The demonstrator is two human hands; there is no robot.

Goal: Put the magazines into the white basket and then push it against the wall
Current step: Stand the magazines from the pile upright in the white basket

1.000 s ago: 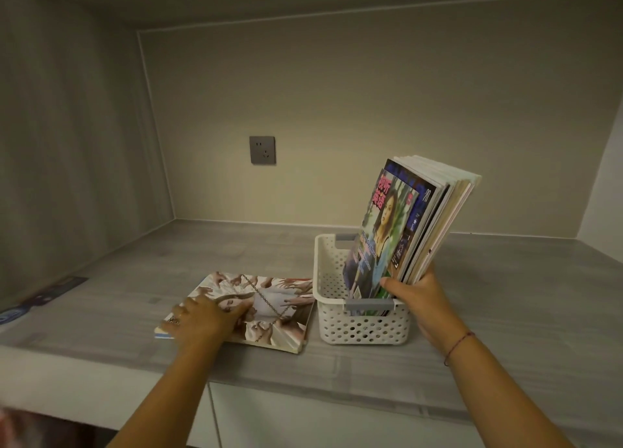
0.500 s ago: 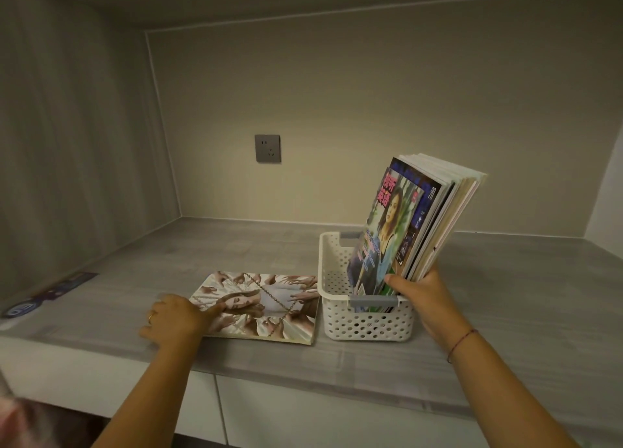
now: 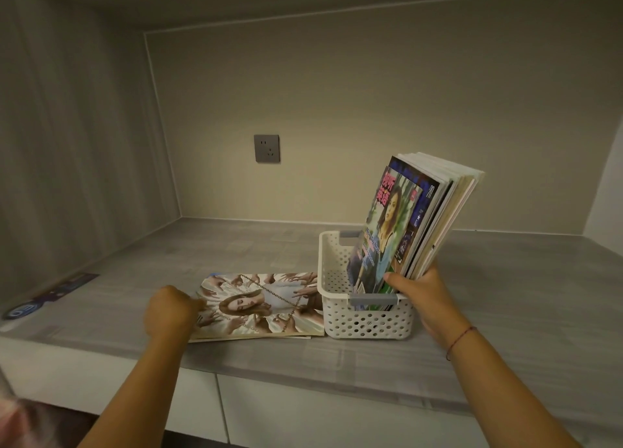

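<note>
A white perforated basket (image 3: 365,322) with grey handles stands near the counter's front edge. Several magazines (image 3: 409,221) stand upright in it, leaning right. My right hand (image 3: 426,296) grips their lower edge at the basket's right rim. A magazine with a pale cover of a figure and many hands (image 3: 259,304) lies flat on the counter, touching the basket's left side. My left hand (image 3: 170,312) curls at that magazine's left edge, fingers pinching or lifting the edge. A thinner magazine peeks out beneath it.
The grey counter (image 3: 505,312) sits in a recessed niche. The back wall (image 3: 371,110) carries a grey power socket (image 3: 266,148). A side wall rises at the left, with a dark blue sticker (image 3: 47,296) on the counter beside it. White drawer fronts run below.
My left hand has slid from the top of the flat magazine to its left edge and curled there. My right hand has kept hold of the upright magazines.
</note>
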